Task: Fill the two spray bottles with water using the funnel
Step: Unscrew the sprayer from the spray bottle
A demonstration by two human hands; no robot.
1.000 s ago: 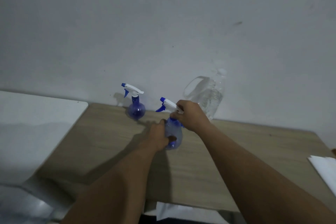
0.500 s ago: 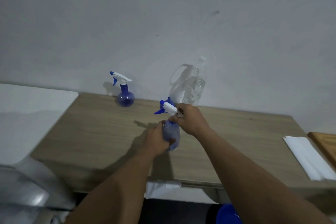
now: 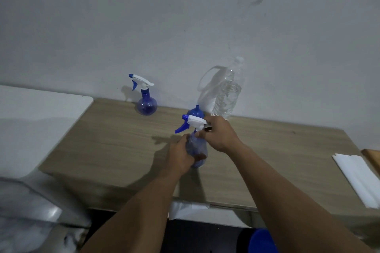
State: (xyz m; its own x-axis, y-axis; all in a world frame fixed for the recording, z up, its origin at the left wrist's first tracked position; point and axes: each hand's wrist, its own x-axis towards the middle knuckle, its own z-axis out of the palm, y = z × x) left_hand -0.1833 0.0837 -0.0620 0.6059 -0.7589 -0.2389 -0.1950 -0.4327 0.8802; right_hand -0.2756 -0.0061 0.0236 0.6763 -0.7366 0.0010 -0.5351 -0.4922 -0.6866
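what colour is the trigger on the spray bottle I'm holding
Blue, on a white spray head; trigger shows best in the head view.

Head camera looks forward and down, near a wooden table [image 3: 267, 150]

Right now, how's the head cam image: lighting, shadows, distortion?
Head view: dim, bluish light; both hands and the near spray bottle throw a soft shadow leftward on the table; wide-angle bends the edges; clear water bottle is faint against the wall.

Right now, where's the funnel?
The blue funnel sits on the table just behind the held spray bottle, partly hidden by its trigger head, left of the water bottle by the wall.
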